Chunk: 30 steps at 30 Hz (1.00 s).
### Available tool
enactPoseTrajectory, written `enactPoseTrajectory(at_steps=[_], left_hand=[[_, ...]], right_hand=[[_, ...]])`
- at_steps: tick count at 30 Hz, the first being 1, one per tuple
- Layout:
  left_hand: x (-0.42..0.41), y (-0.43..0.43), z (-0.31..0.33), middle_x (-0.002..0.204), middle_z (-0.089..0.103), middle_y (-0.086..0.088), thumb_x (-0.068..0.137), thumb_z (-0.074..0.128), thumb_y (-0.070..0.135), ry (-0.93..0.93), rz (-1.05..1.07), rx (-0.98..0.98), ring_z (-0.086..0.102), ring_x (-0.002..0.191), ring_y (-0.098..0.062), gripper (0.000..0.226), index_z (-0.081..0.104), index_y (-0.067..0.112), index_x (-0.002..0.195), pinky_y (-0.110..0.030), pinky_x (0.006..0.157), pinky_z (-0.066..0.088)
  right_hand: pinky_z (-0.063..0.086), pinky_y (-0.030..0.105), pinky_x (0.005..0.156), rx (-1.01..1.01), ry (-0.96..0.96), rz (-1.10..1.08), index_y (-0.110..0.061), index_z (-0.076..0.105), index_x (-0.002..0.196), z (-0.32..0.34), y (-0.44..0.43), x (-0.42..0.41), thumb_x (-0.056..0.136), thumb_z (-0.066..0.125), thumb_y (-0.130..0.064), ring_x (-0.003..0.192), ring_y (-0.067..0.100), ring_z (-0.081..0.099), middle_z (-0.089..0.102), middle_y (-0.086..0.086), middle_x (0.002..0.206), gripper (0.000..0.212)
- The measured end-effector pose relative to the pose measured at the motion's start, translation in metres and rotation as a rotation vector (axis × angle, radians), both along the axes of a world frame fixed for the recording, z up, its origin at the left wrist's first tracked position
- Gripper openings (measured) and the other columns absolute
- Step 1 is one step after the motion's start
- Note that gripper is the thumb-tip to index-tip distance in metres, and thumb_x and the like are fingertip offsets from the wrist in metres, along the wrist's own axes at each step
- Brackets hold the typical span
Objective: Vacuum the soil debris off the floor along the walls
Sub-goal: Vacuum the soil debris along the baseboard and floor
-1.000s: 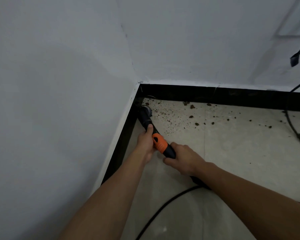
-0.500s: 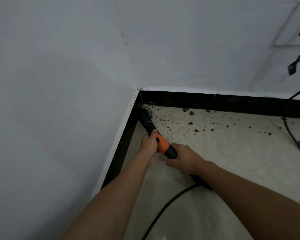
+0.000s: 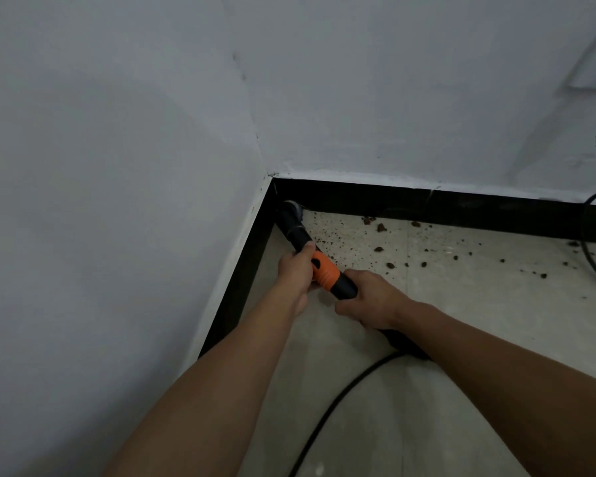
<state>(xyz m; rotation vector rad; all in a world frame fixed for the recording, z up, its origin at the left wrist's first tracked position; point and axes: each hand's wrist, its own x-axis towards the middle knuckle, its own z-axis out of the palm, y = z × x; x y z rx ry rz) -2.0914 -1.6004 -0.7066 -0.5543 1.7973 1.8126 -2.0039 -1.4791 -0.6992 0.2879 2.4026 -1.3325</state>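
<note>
Two bare hands hold a black vacuum tube with an orange ribbed collar (image 3: 325, 274) near the middle of the frame. The left grip (image 3: 294, 274) is wrapped round the tube just above the collar, thumb on top. The right grip (image 3: 370, 299) is curled round the black part below the collar. The tube's tip (image 3: 291, 211) sits in the corner where the black skirting board (image 3: 427, 205) turns under the white walls (image 3: 100, 166). It seems to touch the pale tiled floor (image 3: 461, 311), though contact is hard to judge. Brown soil debris (image 3: 381, 228) lies scattered right of the tip along the back skirting, as fine crumbs and a few bigger clumps. A black cable (image 3: 341, 397) curves across the floor at lower centre, and a thinner black cord (image 3: 588, 242) runs down the right edge.
</note>
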Motion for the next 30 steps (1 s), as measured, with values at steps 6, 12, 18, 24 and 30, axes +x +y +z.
enactPoseTrajectory(at_steps=[6,12,18,24,30], left_hand=[[0.028,-0.016,-0.011,0.111,0.062,-0.016,0.1,0.049,0.031,0.022,-0.015,0.007,0.061,0.095,-0.025,0.037,0.052,0.005,0.125,-0.037,0.076,0.054],[-0.004,0.006,-0.004,0.118,0.061,-0.015,0.098,0.051,0.034,-0.011,-0.008,-0.008,0.06,0.101,-0.028,0.042,0.05,0.005,0.129,-0.034,0.064,0.051],[0.009,-0.014,-0.011,0.119,0.061,-0.016,0.1,0.047,0.034,0.003,-0.09,-0.035,0.059,0.106,-0.03,0.037,0.052,0.009,0.126,-0.036,0.068,0.052],[0.02,0.013,0.002,0.12,0.058,-0.014,0.1,0.047,0.035,-0.069,-0.264,-0.058,0.057,0.106,-0.031,0.035,0.048,0.01,0.125,-0.043,0.079,0.051],[0.016,-0.016,0.002,0.121,0.059,-0.016,0.099,0.049,0.036,-0.05,-0.216,-0.082,0.058,0.106,-0.031,0.04,0.051,0.007,0.127,-0.041,0.075,0.053]], right_hand=[[0.04,0.025,0.057,0.209,0.038,0.15,-0.022,0.052,0.092,-0.008,-0.002,0.02,0.078,0.072,-0.03,0.063,0.011,0.052,0.056,-0.005,0.077,0.026],[0.044,0.027,0.061,0.225,-0.003,0.076,-0.024,0.052,0.103,0.0,0.007,-0.007,0.079,0.071,-0.031,0.069,0.015,0.056,0.059,0.0,0.085,0.031],[0.039,0.028,0.058,0.344,0.047,0.027,-0.026,0.042,0.097,-0.008,-0.028,0.02,0.082,0.064,-0.037,0.075,0.018,0.055,0.056,-0.002,0.087,0.029],[0.043,0.029,0.062,0.447,-0.015,-0.097,-0.025,0.043,0.102,-0.003,-0.015,0.045,0.084,0.061,-0.042,0.075,0.019,0.058,0.057,-0.001,0.087,0.03],[0.045,0.03,0.066,0.354,0.001,-0.057,-0.023,0.043,0.101,0.0,-0.04,0.039,0.083,0.062,-0.039,0.079,0.019,0.056,0.055,-0.001,0.091,0.03]])
